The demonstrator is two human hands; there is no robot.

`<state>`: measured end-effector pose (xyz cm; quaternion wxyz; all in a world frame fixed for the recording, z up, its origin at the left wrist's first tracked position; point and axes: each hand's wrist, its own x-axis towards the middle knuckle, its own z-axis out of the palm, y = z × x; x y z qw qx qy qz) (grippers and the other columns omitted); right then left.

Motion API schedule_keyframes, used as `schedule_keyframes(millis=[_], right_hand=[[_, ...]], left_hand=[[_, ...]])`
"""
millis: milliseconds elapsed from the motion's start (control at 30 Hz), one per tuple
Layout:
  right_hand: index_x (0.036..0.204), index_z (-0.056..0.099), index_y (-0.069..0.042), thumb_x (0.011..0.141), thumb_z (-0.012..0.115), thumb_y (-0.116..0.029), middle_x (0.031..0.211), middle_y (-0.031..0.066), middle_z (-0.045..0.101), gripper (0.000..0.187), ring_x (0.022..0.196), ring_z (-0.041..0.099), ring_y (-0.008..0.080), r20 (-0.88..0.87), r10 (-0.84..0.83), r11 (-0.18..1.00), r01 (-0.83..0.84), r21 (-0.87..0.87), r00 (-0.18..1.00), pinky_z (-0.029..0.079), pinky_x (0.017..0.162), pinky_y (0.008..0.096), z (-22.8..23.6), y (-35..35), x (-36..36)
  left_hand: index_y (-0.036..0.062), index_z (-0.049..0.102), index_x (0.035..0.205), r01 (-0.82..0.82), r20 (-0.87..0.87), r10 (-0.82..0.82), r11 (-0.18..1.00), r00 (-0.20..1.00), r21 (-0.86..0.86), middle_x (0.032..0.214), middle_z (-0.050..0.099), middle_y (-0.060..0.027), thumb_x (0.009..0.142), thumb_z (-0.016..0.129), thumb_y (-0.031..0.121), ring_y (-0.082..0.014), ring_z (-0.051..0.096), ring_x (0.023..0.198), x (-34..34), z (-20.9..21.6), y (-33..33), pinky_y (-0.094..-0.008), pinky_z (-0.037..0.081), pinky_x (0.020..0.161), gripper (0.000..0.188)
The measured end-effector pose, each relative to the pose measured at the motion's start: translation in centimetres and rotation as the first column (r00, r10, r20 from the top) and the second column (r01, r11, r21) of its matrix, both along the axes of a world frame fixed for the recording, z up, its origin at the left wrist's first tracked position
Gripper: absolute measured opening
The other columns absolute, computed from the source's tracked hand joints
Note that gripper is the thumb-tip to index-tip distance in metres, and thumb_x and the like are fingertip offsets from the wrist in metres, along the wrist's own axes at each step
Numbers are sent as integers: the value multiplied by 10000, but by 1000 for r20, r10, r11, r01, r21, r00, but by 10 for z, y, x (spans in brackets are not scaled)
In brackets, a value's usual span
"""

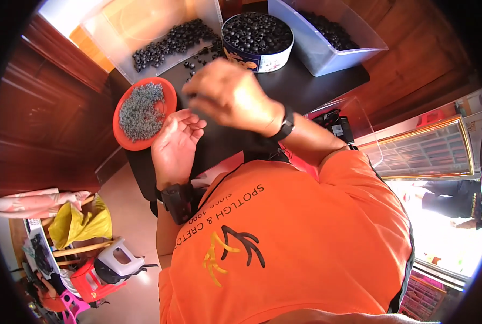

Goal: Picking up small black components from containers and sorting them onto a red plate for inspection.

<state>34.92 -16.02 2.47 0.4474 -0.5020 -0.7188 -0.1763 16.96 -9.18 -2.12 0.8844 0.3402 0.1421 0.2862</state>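
Silvery pieces (138,113) are held in the red plate (169,97), left of the nearer left hand (177,141), its fingers half-curled, palm bare; the right hand (227,97) is bunched, any hold too blurred to tell; black pieces (257,32) are heaped in the far tub (276,62).

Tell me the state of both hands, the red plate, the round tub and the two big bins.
Left hand: palm up, fingers half curled.
Right hand: fingers curled, blurred; hold unclear.
Red plate: heaped with small grey pieces.
Round tub: open, full of black pieces.
Left bin: open, partly filled.
Right bin: open, partly filled.
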Motion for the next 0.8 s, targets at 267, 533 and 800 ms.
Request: schedule_keyframes(millis=[267, 533, 800], right_hand=[[963, 640, -5, 733, 669, -38, 951, 165, 622, 234, 877, 600, 348, -12, -648, 731, 626, 272, 762, 490, 770, 383, 91, -24, 112], [855, 666, -12, 787, 617, -132, 855, 166, 651, 147, 833, 606, 346, 108, -69, 993, 79, -85, 992, 487, 756, 394, 54, 71, 86], [891, 696, -131, 726, 601, -118, 867, 93, 677, 191, 843, 645, 282, 586, -183, 665, 538, -517, 789, 505, 722, 398, -35, 183, 89]], left_hand=[[27, 549, 992, -176, -50, 173, 983, 984, -54, 974, 572, -90, 944, 449, 228, -238, 571, 909, -53, -22, 16, -335, 434, 834, 229], [13, 526, 1008, -167, 72, 171, 984, 983, -66, 991, 559, -104, 936, 455, 186, -242, 556, 926, -71, -50, 11, -351, 450, 860, 201], [-1, 537, 1030, -256, 135, 248, 966, 959, 45, 972, 570, -101, 954, 441, 216, -243, 569, 919, -65, -54, 5, -359, 447, 848, 249]])
